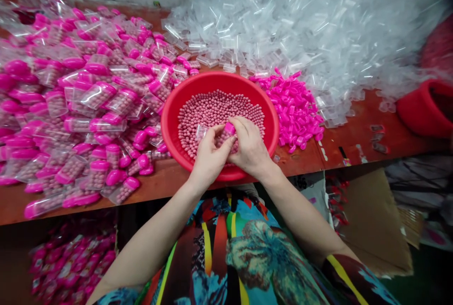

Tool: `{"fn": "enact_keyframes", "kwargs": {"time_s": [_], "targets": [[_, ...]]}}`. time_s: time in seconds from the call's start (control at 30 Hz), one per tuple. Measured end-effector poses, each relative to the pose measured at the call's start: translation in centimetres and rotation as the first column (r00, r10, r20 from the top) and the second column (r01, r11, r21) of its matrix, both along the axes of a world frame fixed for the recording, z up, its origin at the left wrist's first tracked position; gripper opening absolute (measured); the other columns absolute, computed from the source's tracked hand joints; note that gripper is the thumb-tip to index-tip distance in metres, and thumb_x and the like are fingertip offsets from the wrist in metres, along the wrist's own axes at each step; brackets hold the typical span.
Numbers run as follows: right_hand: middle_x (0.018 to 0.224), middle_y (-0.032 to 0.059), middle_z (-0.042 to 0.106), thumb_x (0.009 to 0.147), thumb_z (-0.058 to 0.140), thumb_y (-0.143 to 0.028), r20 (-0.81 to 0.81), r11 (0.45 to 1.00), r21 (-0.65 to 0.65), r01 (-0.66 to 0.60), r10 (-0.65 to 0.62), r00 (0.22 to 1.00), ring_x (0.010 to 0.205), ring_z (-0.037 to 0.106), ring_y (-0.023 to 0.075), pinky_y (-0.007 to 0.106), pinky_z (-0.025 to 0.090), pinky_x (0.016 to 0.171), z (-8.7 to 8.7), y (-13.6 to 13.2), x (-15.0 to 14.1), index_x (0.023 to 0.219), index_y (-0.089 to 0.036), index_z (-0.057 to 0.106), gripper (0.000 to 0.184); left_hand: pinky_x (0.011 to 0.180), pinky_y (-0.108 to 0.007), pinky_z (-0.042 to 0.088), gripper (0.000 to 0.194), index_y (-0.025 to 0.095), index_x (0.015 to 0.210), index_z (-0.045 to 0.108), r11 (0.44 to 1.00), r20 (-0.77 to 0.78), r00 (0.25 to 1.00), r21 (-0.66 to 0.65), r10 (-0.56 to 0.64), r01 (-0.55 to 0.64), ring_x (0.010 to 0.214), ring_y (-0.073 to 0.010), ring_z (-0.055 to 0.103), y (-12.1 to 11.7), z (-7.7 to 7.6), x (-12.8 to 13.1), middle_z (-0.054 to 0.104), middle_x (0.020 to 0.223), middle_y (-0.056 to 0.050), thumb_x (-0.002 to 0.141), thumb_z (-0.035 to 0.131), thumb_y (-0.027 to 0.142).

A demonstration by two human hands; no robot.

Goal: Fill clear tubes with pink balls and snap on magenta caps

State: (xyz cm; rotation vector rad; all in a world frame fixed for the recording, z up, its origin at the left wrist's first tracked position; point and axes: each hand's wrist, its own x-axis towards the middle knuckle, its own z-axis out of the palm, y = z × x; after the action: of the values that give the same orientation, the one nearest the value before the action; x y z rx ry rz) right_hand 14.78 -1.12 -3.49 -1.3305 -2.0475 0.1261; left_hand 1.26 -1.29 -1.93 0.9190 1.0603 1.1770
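A red plastic bowl (170, 140) stands at the table's front edge with many small pink beads (212, 109) in it. Over the beads, my left hand (209, 156) and my right hand (247, 147) meet around a small clear container of beads with a pink cap (230, 128). Both hands are closed on this container, and the fingers cover much of it. Whether the cap is fully seated I cannot tell. A second clear container (201, 132) shows just beside my left fingers, over the beads; I cannot tell whether they touch it.
Capped bead-filled containers (95, 95) are heaped on the left. Loose pink caps (293, 106) lie right of the bowl. A tall pile of clear containers (283, 21) fills the back right. Another red vessel (417, 111) stands far right, above some cardboard (371, 220).
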Motion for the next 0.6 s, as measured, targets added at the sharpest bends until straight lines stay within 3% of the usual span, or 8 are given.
{"fn": "enact_keyframes", "kwargs": {"time_s": [0.07,0.17,0.33,0.5,0.6], "targets": [[0.132,0.0224,0.061,0.084,0.063,-0.027,-0.015,1.000,-0.019,-0.004,0.004,1.000,0.127,0.057,0.0345,0.054,0.048,0.106,-0.01,0.12,-0.17,0.141,-0.012,0.046,0.061,0.091,-0.028,0.048,0.029,0.016,0.109,0.071,0.997,0.093,0.994,-0.043,-0.053,0.057,0.100,-0.0174,0.063,0.06,0.12,0.00,0.072,0.109,-0.007,0.084,0.075,0.031],[0.121,0.0220,0.064,0.083,0.064,-0.028,0.019,1.000,-0.009,0.017,-0.017,1.000,0.115,0.059,0.0350,0.053,0.050,0.099,0.05,0.22,-0.40,0.136,-0.008,0.050,0.058,0.079,-0.025,0.048,0.024,0.015,0.097,0.075,0.987,0.181,0.977,-0.089,-0.114,0.132,0.085,-0.0150,0.061,0.24,0.57,-0.09,0.072,0.093,-0.005,0.086,0.074,0.035],[0.104,0.0189,0.065,0.083,0.061,-0.028,0.174,0.998,-0.021,0.058,-0.053,0.983,0.099,0.058,0.0346,0.052,0.048,0.089,0.32,0.11,-0.55,0.125,-0.007,0.059,0.047,0.069,-0.023,0.044,0.023,0.014,0.083,0.076,0.987,0.130,0.985,-0.104,-0.110,0.124,0.073,-0.0130,0.055,0.29,0.52,0.14,0.067,0.075,-0.002,0.085,0.074,0.037],[0.098,0.0190,0.065,0.087,0.058,-0.028,0.269,0.995,0.009,0.101,-0.100,0.958,0.094,0.057,0.0340,0.050,0.045,0.084,0.38,-0.07,-0.52,0.118,-0.005,0.063,0.039,0.067,-0.023,0.043,0.022,0.014,0.076,0.074,0.987,0.096,0.991,-0.124,-0.094,0.106,0.071,-0.0132,0.054,0.41,0.17,0.56,0.066,0.070,-0.001,0.086,0.072,0.034],[0.102,0.0194,0.066,0.086,0.061,-0.030,0.257,0.993,0.024,0.118,-0.120,0.959,0.097,0.058,0.0342,0.049,0.045,0.086,0.20,-0.09,-0.50,0.122,-0.005,0.061,0.043,0.065,-0.023,0.042,0.021,0.014,0.075,0.074,0.983,0.134,0.984,-0.129,-0.114,0.131,0.069,-0.0124,0.053,0.79,0.31,0.41,0.065,0.068,-0.001,0.086,0.072,0.033]]}}
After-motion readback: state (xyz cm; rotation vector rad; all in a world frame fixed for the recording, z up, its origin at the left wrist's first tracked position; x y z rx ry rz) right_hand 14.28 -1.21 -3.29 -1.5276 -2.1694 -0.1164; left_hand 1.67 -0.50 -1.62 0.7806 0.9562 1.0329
